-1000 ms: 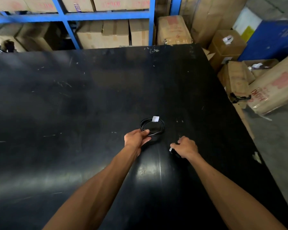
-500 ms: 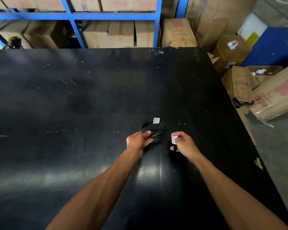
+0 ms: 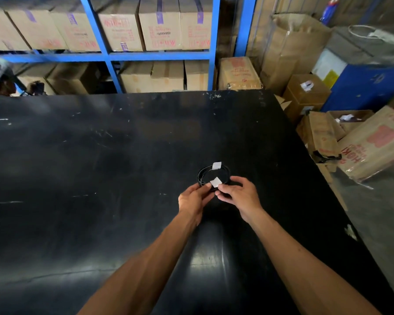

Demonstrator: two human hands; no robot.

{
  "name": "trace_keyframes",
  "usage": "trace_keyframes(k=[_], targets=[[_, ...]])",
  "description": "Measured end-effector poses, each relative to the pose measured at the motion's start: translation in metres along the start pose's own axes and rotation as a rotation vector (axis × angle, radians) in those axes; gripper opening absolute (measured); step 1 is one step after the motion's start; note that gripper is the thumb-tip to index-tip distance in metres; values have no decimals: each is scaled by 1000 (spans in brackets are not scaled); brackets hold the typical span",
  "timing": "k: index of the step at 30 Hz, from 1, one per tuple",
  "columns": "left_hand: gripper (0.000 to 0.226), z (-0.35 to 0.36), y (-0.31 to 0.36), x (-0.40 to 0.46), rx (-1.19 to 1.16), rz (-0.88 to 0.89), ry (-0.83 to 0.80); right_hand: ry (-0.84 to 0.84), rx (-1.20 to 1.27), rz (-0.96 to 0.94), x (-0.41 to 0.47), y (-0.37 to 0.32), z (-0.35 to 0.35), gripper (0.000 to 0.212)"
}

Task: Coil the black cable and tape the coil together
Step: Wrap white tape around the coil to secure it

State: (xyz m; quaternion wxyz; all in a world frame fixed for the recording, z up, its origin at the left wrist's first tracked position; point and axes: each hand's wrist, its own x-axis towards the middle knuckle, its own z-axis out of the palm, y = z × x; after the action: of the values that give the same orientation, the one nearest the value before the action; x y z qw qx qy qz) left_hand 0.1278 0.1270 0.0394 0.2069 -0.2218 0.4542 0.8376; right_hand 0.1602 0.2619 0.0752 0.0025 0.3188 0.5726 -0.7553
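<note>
Large black worktable point(image 3: 100, 178), surface scuffed, glossy glare patch near front edge. Behind it, blue steel shelving point(image 3: 109, 56), 2 levels visible, packed with brown cartons point(image 3: 159, 23) bearing red print. Right side: loose cardboard boxes point(image 3: 373, 142) heaped on grey concrete floor point(image 3: 382, 219), blue cabinet point(image 3: 364, 87) beyond.

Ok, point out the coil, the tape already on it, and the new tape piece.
coil point(image 3: 200, 176): head view, left arc.
tape on coil point(image 3: 216, 165): head view, its middle.
new tape piece point(image 3: 215, 182): head view, its middle.
</note>
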Motion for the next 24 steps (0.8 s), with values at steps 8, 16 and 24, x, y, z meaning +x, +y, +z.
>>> trace_keyframes(k=[8,16,24], targets=[[34,12,9,-15,-45,26,-60,-26,-81,-4,-6,-2,-2,20],[22,27,24,-12,42,3,76,-39,-26,-158,-12,4,-1,27],[19,31,40,-16,44,-137,32,-120,61,-207,-11,7,-15,46]])
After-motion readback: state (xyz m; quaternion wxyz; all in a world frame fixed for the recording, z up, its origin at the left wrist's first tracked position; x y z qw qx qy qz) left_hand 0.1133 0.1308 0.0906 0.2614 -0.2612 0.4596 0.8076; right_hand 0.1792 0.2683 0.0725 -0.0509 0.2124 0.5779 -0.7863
